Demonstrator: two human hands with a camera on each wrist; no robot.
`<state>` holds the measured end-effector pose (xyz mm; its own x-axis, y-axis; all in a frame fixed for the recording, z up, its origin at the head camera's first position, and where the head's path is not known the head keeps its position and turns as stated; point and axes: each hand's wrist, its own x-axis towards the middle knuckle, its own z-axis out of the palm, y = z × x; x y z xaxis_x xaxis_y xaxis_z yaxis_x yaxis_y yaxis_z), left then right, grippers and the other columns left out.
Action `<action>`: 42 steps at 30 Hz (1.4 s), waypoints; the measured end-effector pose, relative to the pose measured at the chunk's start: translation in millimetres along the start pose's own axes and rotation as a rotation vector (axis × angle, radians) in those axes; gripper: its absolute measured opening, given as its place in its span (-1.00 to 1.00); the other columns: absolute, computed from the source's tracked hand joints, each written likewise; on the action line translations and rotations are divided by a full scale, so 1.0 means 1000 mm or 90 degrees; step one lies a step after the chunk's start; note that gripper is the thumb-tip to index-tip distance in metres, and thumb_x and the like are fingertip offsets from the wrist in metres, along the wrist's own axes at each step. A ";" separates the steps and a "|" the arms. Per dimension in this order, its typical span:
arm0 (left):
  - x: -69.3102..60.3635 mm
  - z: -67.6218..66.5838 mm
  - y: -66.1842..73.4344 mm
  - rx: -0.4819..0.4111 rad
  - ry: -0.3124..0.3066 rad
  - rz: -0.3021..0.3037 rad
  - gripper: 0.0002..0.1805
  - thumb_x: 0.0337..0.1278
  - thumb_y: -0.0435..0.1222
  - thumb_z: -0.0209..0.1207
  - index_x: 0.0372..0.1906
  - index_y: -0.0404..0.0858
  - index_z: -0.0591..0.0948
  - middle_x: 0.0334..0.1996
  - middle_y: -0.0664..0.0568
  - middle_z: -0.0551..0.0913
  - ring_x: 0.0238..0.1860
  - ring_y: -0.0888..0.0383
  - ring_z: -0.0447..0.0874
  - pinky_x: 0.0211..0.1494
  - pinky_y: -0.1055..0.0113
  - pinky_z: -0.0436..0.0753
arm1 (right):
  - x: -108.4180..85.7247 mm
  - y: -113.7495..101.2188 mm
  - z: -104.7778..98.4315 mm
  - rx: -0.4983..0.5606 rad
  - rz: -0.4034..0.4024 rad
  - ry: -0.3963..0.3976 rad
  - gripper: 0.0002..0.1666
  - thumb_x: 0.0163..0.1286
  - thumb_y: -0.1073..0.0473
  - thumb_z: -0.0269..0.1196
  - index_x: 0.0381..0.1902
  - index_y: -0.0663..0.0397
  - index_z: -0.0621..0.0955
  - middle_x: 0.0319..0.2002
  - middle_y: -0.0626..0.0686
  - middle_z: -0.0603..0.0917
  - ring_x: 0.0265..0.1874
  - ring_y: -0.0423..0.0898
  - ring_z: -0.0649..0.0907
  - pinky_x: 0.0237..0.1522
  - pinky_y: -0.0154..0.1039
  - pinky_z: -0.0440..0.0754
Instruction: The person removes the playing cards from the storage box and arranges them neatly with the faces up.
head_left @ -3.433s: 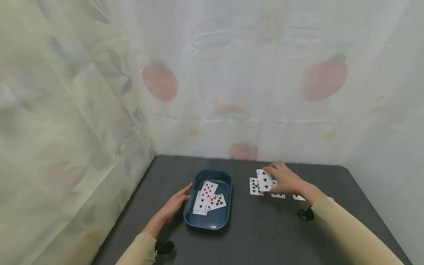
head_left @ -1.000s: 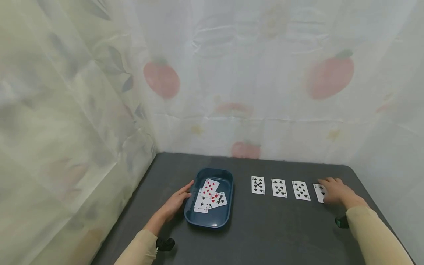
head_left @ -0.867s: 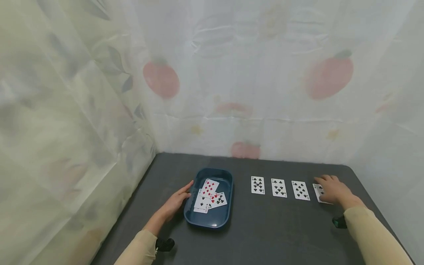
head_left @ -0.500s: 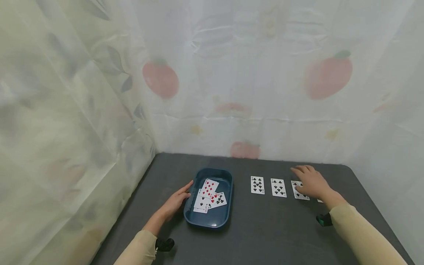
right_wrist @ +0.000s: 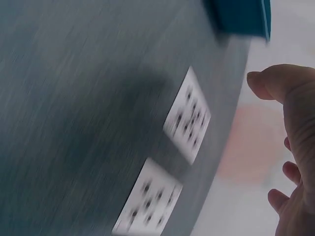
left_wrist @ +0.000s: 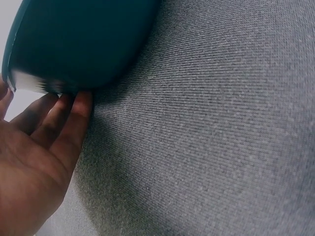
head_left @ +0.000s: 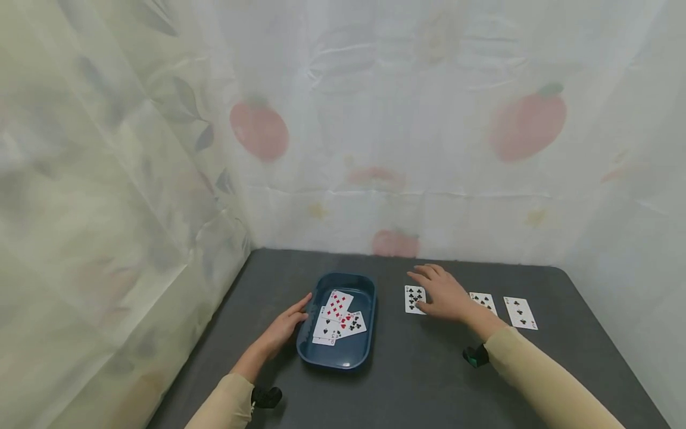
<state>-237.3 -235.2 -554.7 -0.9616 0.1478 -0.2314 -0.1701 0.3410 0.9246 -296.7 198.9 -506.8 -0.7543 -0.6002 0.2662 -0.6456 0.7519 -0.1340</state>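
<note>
My left hand (head_left: 281, 330) rests against the left side of a blue tray (head_left: 370, 330), fingers extended. In the left wrist view its fingertips touch the outside of the tray wall (left_wrist: 98, 44). Several playing cards overlap inside the tray, with a diamonds card (head_left: 339, 302) near the top. My right hand (head_left: 447, 296) hovers with fingers spread and nothing held, over a row of cards on the table. At the row's left end a clubs card (head_left: 411, 298) shows. My hand hides the card beside it. A black-pipped card (head_left: 483, 300) and a clubs card (head_left: 520, 313) lie further right.
A dark grey table (head_left: 407, 381) bears the tray and cards. Behind it hangs a pale fruit-print curtain (head_left: 343, 149), and similar sheets close off both sides. Two cards and the corner of the tray appear blurred in the right wrist view.
My right hand has set the carried clubs card down at the row's right end, let go, and moved back left. My left hand and the tray have stayed in place.
</note>
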 end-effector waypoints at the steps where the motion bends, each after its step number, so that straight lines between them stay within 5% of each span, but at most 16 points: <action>1: 0.000 0.000 0.000 0.000 0.000 0.000 -0.38 0.55 -0.20 -0.02 0.61 0.17 0.23 0.63 -0.05 0.03 0.61 -0.21 -0.11 0.51 -0.32 -0.04 | 0.006 -0.006 0.003 0.001 -0.011 0.001 -0.08 0.26 -0.02 0.47 0.51 0.09 0.40 0.43 0.27 0.39 0.41 0.31 0.32 0.29 0.34 0.35; 12: 0.000 0.000 0.000 -0.004 0.007 0.002 -0.37 0.53 -0.18 0.00 0.60 0.18 0.25 0.63 -0.10 0.05 0.59 -0.21 -0.04 0.50 -0.29 0.05 | 0.063 -0.076 0.019 0.051 -0.073 -0.066 -0.07 0.32 -0.15 0.41 0.54 0.03 0.37 0.51 0.22 0.29 0.49 0.25 0.24 0.39 0.27 0.27; 21: 0.000 0.000 0.001 0.011 0.012 0.005 -0.38 0.55 -0.20 -0.03 0.60 0.16 0.24 0.63 -0.08 0.05 0.60 -0.21 -0.05 0.51 -0.30 -0.02 | 0.089 -0.115 0.032 0.013 -0.100 -0.180 -0.08 0.37 -0.25 0.33 0.55 -0.02 0.35 0.54 0.12 0.29 0.53 0.21 0.19 0.50 0.17 0.11; 33: 0.001 0.001 0.001 0.013 -0.004 0.011 -0.38 0.57 -0.20 -0.04 0.62 0.16 0.21 0.63 -0.08 0.03 0.59 -0.22 -0.04 0.50 -0.32 -0.03 | 0.101 -0.144 0.056 -0.088 -0.063 -0.318 -0.13 0.39 -0.40 0.20 0.53 -0.15 0.41 0.51 -0.05 0.37 0.54 0.06 0.23 0.50 0.14 0.12; 42: -0.001 0.002 0.001 0.004 -0.024 0.022 -0.37 0.57 -0.20 -0.04 0.63 0.13 0.19 0.63 -0.09 0.02 0.59 -0.21 -0.05 0.50 -0.32 -0.01 | 0.097 -0.151 0.062 -0.086 -0.069 -0.379 -0.23 0.44 -0.38 0.16 0.53 -0.32 0.41 0.49 -0.22 0.37 0.50 -0.06 0.30 0.49 0.19 0.12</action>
<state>-236.1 -233.2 -553.9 -0.9582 0.1938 -0.2105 -0.1352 0.3415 0.9301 -279.9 9.8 -519.5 -0.6475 -0.6953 -0.3119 -0.7309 0.6825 -0.0041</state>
